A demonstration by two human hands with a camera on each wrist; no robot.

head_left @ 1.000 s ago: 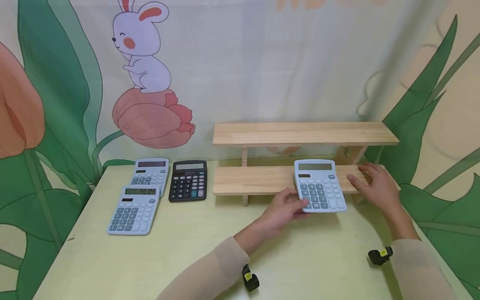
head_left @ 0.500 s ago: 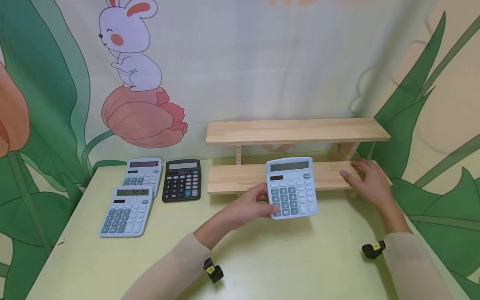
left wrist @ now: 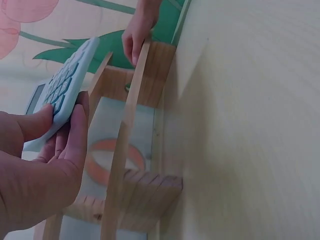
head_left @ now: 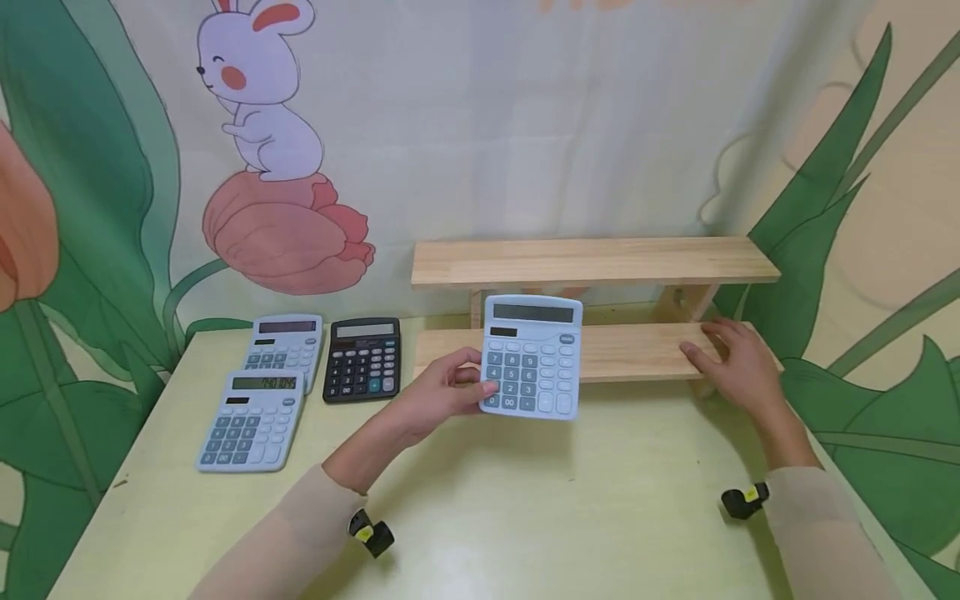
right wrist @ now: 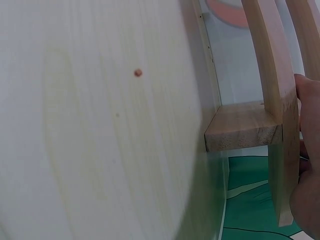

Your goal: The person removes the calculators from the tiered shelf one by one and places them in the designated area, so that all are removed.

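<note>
In the head view my left hand [head_left: 442, 387] pinches a light blue calculator [head_left: 532, 367] by its lower left corner. The calculator is raised in front of the lower board of a wooden two-tier shelf [head_left: 637, 354], its keys and screen facing me. Seen from the left wrist, the thumb presses on the keys of the calculator [left wrist: 65, 82] and the fingers lie behind it. My right hand [head_left: 738, 362] rests on the right end of the lower board, fingers relaxed. In the right wrist view only part of that hand [right wrist: 309, 150] shows beside the board.
Left of the shelf, a black calculator [head_left: 363, 362] lies on the pale yellow table [head_left: 480, 517]. Beside it are two light blue calculators, the front one [head_left: 251, 425] overlapping the rear one [head_left: 288, 337]. A printed cloth [head_left: 525, 125] hangs behind the table.
My left hand has carried the light blue calculator leftward along the shelf, away from the right hand. The right hand stays on the lower board. The head view has shifted slightly.
</note>
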